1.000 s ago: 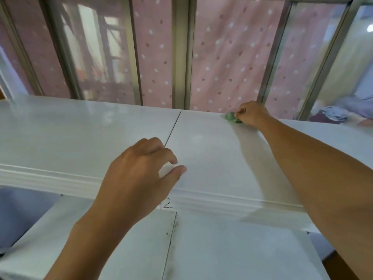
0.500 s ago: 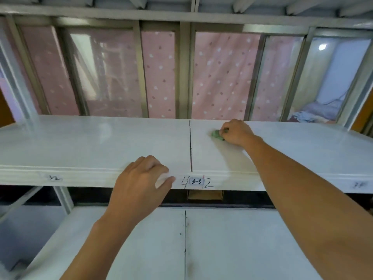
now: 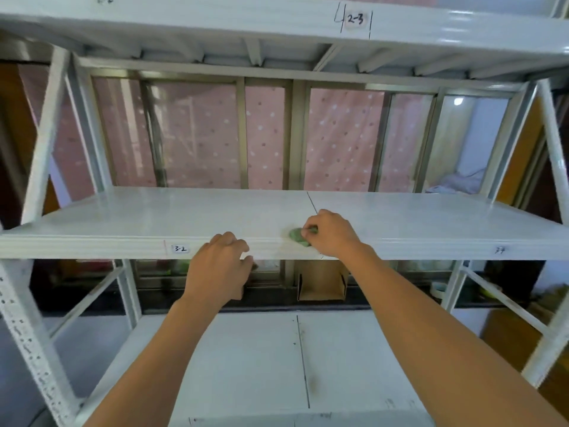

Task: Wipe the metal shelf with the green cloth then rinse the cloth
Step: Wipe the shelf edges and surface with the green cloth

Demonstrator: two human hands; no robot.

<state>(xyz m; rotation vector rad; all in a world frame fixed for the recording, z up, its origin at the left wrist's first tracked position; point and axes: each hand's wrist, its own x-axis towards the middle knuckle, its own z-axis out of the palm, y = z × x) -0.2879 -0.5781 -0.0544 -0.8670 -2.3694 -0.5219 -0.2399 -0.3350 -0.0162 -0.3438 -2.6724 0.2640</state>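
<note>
A white metal shelf (image 3: 154,217) spans the view at mid height, its front lip marked 3-2. My right hand (image 3: 331,235) presses a small bunched green cloth (image 3: 297,236) onto the shelf near the front edge, just right of the centre seam. Most of the cloth is hidden under the fingers. My left hand (image 3: 218,266) rests on the front lip of the same shelf, fingers curled over the edge and thumb below it, a short way left of the cloth.
Another white shelf (image 3: 431,29) hangs above, labelled 2-3, and a lower shelf (image 3: 252,365) lies below my arms. White uprights (image 3: 40,349) frame both sides. A window with pink dotted curtain (image 3: 341,140) is behind. A cardboard box (image 3: 321,283) sits under the middle shelf.
My right hand has dragged the green cloth from the back of the shelf toward the front edge. The view has pulled back and down, showing the shelf above. My left hand has stayed on the front edge.
</note>
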